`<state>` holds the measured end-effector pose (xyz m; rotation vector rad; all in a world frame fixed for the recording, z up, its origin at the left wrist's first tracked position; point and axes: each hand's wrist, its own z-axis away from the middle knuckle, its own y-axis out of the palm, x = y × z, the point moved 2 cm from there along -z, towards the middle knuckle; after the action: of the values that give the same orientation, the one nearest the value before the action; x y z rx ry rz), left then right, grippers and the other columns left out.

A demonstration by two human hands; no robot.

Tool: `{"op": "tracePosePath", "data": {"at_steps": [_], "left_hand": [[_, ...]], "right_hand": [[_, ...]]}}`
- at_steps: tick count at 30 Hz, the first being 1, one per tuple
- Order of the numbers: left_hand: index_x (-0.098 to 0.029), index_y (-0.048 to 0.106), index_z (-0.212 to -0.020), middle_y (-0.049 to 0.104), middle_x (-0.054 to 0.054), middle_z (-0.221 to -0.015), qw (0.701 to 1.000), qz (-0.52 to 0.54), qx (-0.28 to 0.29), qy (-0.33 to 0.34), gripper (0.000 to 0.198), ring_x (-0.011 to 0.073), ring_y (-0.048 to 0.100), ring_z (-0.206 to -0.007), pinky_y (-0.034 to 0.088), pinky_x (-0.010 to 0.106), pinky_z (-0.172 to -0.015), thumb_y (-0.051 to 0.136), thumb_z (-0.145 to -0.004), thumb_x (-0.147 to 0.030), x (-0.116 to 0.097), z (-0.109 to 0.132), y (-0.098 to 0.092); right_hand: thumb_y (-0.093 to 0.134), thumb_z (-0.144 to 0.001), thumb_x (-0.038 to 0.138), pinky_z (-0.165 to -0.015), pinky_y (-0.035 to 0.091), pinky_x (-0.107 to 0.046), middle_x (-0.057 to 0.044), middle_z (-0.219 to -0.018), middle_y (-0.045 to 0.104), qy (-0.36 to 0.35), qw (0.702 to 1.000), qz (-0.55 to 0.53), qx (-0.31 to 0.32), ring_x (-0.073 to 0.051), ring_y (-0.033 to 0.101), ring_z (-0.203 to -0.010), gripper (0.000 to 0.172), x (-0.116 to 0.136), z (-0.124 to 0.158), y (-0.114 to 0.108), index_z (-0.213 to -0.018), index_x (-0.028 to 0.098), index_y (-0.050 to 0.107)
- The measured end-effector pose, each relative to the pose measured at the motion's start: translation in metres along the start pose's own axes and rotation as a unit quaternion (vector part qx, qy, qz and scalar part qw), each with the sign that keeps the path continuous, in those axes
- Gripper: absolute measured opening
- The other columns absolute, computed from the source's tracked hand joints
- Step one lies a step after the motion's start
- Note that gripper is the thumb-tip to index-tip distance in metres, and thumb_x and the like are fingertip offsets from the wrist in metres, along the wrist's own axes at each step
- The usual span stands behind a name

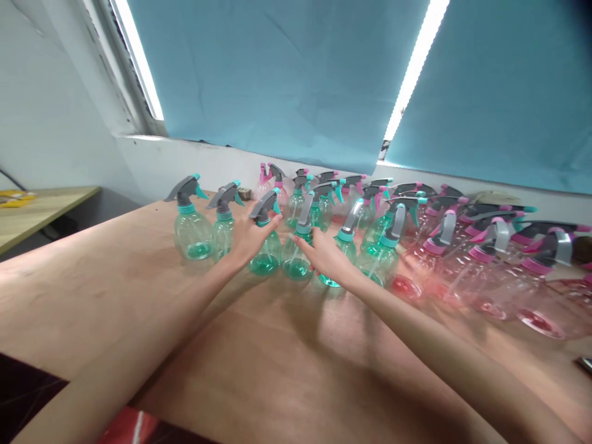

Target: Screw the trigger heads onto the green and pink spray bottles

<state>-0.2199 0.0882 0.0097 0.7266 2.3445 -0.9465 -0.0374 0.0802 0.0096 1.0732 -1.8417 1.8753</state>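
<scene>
My left hand [250, 237] is at the neck of a green spray bottle [265, 262] with a grey and teal trigger head. Its thumb lies across the front just under the head, and the other fingers are mostly hidden behind. Close to its right stands another green spray bottle [296, 269], its head tilted. My right hand [326, 254] grips this one from the right side, one finger reaching across its upper front. Both bottles stand upright on the brown table [259, 357]. Left of my hands are two more green spray bottles, one at the end [192, 237] and one partly covered [223, 231].
Several green spray bottles [382, 262] and pink spray bottles [490, 290] crowd the table to the right and behind. A wall with blue window coverings [277, 80] rises at the back. A wooden desk [55, 209] stands at far left. A dark object [585, 364] lies at the right edge.
</scene>
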Motion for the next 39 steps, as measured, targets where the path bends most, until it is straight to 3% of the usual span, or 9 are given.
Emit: {"op": "tracePosePath", "data": {"at_steps": [5,11,17,23,26,29,31,34,39], "left_hand": [[-0.016,0.045,-0.14,0.06,0.016,-0.132,0.999,0.011,0.004,-0.035,0.069,0.0285,0.062,-0.116,0.05,0.042,-0.098,0.07,-0.079,-0.037,-0.003,0.022,-0.023],[-0.018,0.047,-0.134,0.057,0.014,-0.134,0.998,0.036,-0.007,-0.055,0.058,0.0281,0.057,-0.125,0.046,0.049,-0.107,0.063,-0.082,-0.035,-0.011,0.066,-0.058],[-0.018,0.053,-0.124,0.061,0.013,-0.128,0.997,0.059,0.025,-0.05,0.047,0.0275,0.058,-0.122,0.047,0.05,-0.106,0.062,-0.082,-0.037,-0.033,0.091,-0.069],[-0.017,0.052,-0.125,0.061,0.015,-0.128,0.991,0.081,0.099,-0.045,0.052,0.0294,0.058,-0.123,0.047,0.051,-0.104,0.064,-0.08,-0.038,-0.063,0.096,-0.053],[-0.017,0.049,-0.129,0.057,0.015,-0.135,0.985,0.112,0.129,-0.022,0.06,0.0306,0.053,-0.128,0.046,0.05,-0.105,0.067,-0.076,-0.037,-0.082,0.094,-0.038],[-0.019,0.048,-0.131,0.056,0.015,-0.135,0.976,0.123,0.179,-0.025,0.063,0.0312,0.057,-0.122,0.049,0.047,-0.1,0.07,-0.074,-0.036,-0.105,0.096,-0.025],[-0.017,0.05,-0.126,0.063,0.013,-0.12,0.967,0.131,0.214,-0.033,0.059,0.0283,0.065,-0.106,0.054,0.043,-0.089,0.071,-0.073,-0.032,-0.12,0.101,-0.018],[-0.02,0.056,-0.115,0.066,0.006,-0.098,0.952,0.174,0.251,-0.011,0.039,0.0218,0.067,-0.085,0.055,0.037,-0.077,0.067,-0.079,-0.03,-0.139,0.114,-0.007],[-0.022,0.057,-0.11,0.066,0.005,-0.102,0.941,0.205,0.265,0.041,0.024,0.0206,0.064,-0.087,0.053,0.036,-0.078,0.056,-0.086,-0.024,-0.157,0.129,0.02]], "right_hand": [[0.043,-0.098,0.048,-0.067,0.053,-0.036,-0.014,-0.092,0.069,0.002,1.0,0.016,0.006,-0.025,0.069,-0.075,0.032,0.002,-0.001,-0.001,-0.104,0.017,0.051],[0.042,-0.099,0.047,-0.067,0.052,-0.036,-0.014,-0.089,0.07,-0.012,0.999,0.038,0.014,-0.025,0.069,-0.073,0.033,0.002,0.001,-0.002,-0.107,0.015,0.049],[0.043,-0.099,0.048,-0.068,0.05,-0.034,-0.013,-0.088,0.071,-0.034,0.997,0.068,0.021,-0.026,0.071,-0.077,0.034,0.004,0.011,-0.007,-0.106,0.016,0.052],[0.045,-0.097,0.052,-0.072,0.047,-0.038,-0.02,-0.104,0.07,-0.071,0.992,0.1,0.018,-0.035,0.068,-0.096,0.042,0.004,0.042,-0.011,-0.108,0.013,0.056],[0.048,-0.096,0.049,-0.073,0.046,-0.036,-0.016,-0.111,0.069,-0.104,0.989,0.101,0.028,-0.033,0.067,-0.099,0.037,0.003,0.071,-0.015,-0.112,0.016,0.056],[0.053,-0.093,0.048,-0.067,0.045,-0.033,-0.008,-0.103,0.071,-0.149,0.984,0.089,0.038,-0.028,0.068,-0.091,0.031,0.0,0.104,-0.022,-0.11,0.022,0.059],[0.053,-0.092,0.048,-0.06,0.042,-0.031,-0.005,-0.091,0.071,-0.159,0.983,0.088,0.03,-0.026,0.068,-0.08,0.026,-0.005,0.122,-0.028,-0.096,0.023,0.062],[0.053,-0.091,0.048,-0.05,0.035,-0.029,-0.003,-0.083,0.07,-0.172,0.981,0.093,0.018,-0.022,0.065,-0.064,0.026,-0.018,0.141,-0.036,-0.097,0.024,0.062],[0.053,-0.089,0.049,-0.05,0.034,-0.029,-0.004,-0.078,0.069,-0.177,0.971,0.15,-0.052,-0.022,0.064,-0.062,0.029,-0.047,0.157,-0.05,-0.097,0.022,0.059]]}}
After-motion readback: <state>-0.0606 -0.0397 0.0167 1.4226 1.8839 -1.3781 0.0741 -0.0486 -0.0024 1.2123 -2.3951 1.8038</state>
